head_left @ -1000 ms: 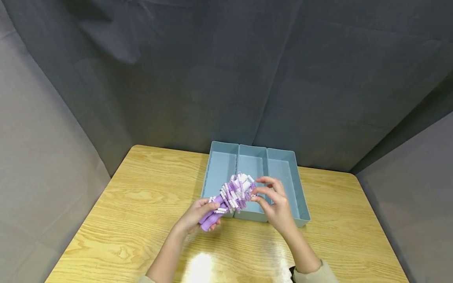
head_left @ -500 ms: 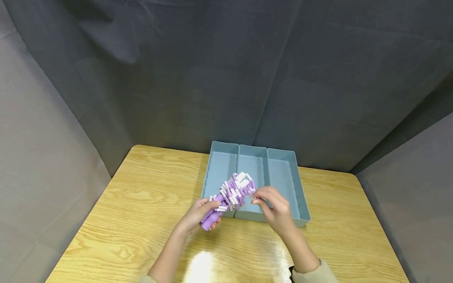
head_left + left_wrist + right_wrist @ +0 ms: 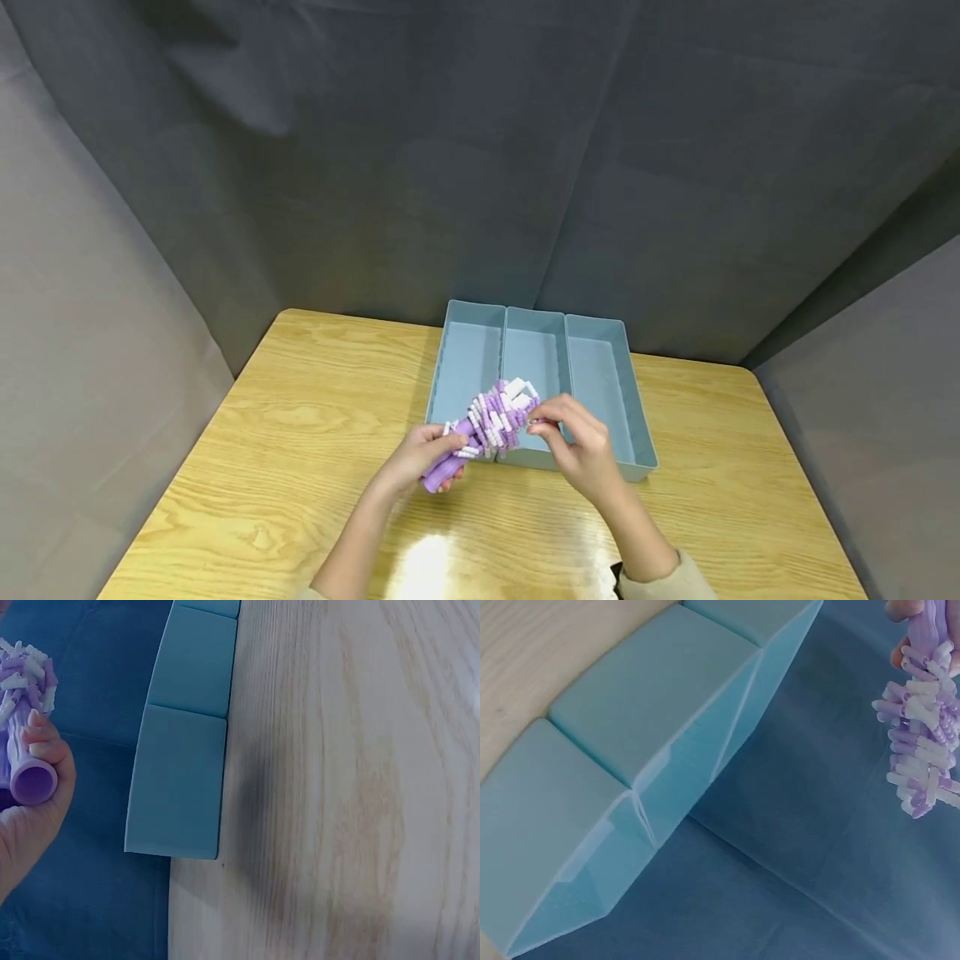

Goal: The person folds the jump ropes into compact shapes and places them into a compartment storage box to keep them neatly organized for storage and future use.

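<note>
A bundled beaded jump rope [image 3: 497, 423], with purple and white beads and two purple handles [image 3: 442, 473], is held above the table in front of the tray. My left hand [image 3: 415, 458] grips both handles, thumb on top. In the left wrist view, its curled fingers [image 3: 46, 742] wrap a handle whose hollow end faces the camera. At the beaded end, my right hand [image 3: 581, 446] pinches a small piece of the rope between thumb and forefinger; its detail is too small to tell. The right wrist view shows the beads [image 3: 922, 739] hanging below the left hand's fingers, with the right hand out of sight.
Behind the hands, a blue-grey tray [image 3: 565, 315] of three long compartments stands on the wooden table [image 3: 315, 417], near its back edge. Dark cloth [image 3: 420, 167] hangs behind the table, and lighter grey panels [image 3: 82, 333] flank it.
The right hand's raised fingers have closed down to a pinch at the beaded end. The bundle has dipped slightly toward the person; the left hand keeps its grip.
</note>
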Demonstrator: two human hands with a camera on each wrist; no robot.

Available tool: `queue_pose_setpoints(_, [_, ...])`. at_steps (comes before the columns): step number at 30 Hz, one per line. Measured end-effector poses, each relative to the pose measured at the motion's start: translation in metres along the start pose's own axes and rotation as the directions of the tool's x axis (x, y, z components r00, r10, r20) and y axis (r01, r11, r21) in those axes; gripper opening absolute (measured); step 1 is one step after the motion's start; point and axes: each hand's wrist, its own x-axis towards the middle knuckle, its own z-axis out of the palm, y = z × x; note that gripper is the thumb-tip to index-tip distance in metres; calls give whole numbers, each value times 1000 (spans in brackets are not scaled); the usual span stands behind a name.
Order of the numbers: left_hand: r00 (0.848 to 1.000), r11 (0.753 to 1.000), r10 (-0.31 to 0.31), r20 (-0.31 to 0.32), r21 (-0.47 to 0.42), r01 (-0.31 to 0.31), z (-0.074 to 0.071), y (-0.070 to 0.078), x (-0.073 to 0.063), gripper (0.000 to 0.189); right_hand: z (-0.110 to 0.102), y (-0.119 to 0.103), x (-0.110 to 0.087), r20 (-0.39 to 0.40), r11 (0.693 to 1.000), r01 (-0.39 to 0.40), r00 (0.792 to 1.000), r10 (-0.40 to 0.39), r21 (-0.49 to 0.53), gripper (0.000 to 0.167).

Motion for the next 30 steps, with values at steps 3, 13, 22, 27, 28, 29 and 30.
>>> queue_pose_setpoints(3, [1000,999,-11,-14,36,11,2,2,0,28,-1,-3,6,2,1000,-10,1000,10,4,24])
queue_pose_setpoints(13, [1000,984,-6,7,176,5,5,10,-3,31,-7,3,20,60,997,-70,996,69,14,22])
queue_pose_setpoints(22, [998,983,-20,52,184,10,7,8,-2,28,-9,10,29,164,982,-189,969,184,18,5])
queue_pose_setpoints(27, [996,984,-38,82,178,23,7,5,-2,27,-11,17,31,174,955,-296,940,293,-5,12])
queue_pose_setpoints(28, [995,984,-38,88,177,22,7,5,-2,27,-11,18,31,169,950,-312,936,309,-9,13])
queue_pose_setpoints(29, [995,984,-40,92,175,24,7,4,-2,27,-11,19,32,164,945,-327,932,324,-14,15])
queue_pose_setpoints(30, [995,984,-44,95,174,27,8,4,-2,27,-11,20,32,161,940,-342,927,340,-16,15])
